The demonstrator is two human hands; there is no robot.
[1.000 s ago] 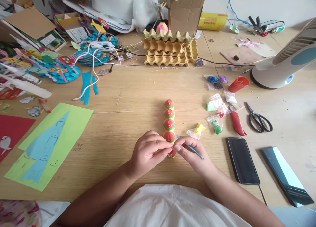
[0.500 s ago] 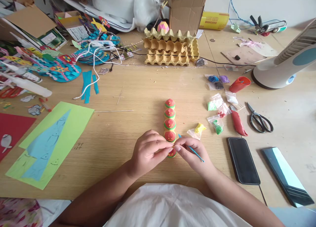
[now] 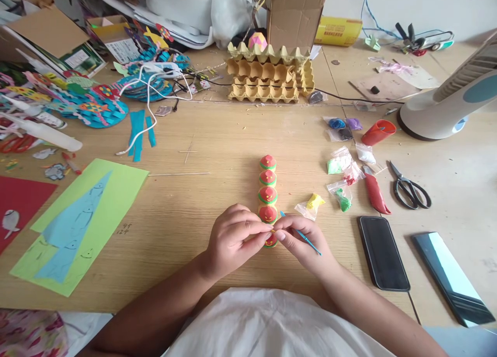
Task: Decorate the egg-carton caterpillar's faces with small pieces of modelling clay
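Observation:
My left hand (image 3: 235, 238) and my right hand (image 3: 305, 240) meet fingertip to fingertip above the near end of a row of egg-carton cups (image 3: 267, 195). Red clay domes with green rims and small yellow details top these cups. Pinched between the fingertips of both hands is a tiny bit of yellow clay (image 3: 273, 231), partly hidden. A thin blue modelling tool (image 3: 309, 242) lies slantwise in my right hand, its tip poking out past the index finger. My left fingers partly cover the nearest cups.
Bagged yellow clay (image 3: 314, 202) and green clay (image 3: 343, 201) lie to the right. Beyond are a red cutter (image 3: 376, 194), scissors (image 3: 410, 186), a red cup (image 3: 378, 133) and a black phone (image 3: 383, 253). Egg trays (image 3: 264, 92) stand behind; green paper (image 3: 124, 186) lies left.
Both hands keep their pinch over the row, with only a very slight shift of the fingertips. The whole view has shifted slightly.

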